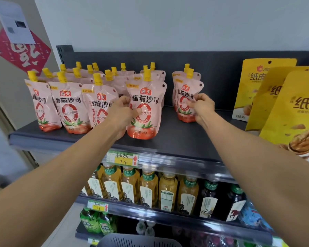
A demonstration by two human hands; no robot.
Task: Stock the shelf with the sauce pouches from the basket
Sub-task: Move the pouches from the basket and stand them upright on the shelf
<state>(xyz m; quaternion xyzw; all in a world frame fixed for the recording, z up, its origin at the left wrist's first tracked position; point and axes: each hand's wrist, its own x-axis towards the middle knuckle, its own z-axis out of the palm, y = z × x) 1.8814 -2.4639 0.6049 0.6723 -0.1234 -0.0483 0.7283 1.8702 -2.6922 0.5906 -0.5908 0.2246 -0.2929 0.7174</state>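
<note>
**A:** Where do the sauce pouches stand?

**B:** The middle pouch point(146, 100) is upright on the shelf point(177, 139). The left hand point(121, 114) grips its left edge, fingers curled round it and thumb on the front. The end pouch point(182, 107) is with the right hand point(202, 106), which pinches its right edge between thumb and fingertips. Another pouch stands close behind it.

**A:** What could go wrong?

**B:** Both pouches look soft and stand on narrow bases. If either hand lets go while its pouch leans, that pouch probably tips. The middle one stands nearer the shelf's front lip than the rest, so it could slide off and drop past the tea bottles point(148, 188) below the forearms. A sideways nudge from the left hand could also topple the row of pouches point(70, 107) just to its left.

**A:** And on the right?

**B:** The yellow snack bags point(284, 107) lean well right of the right hand, and a wide pull-back might brush them. The basket point(139, 240) sits below both forearms, its contents hidden.
</note>
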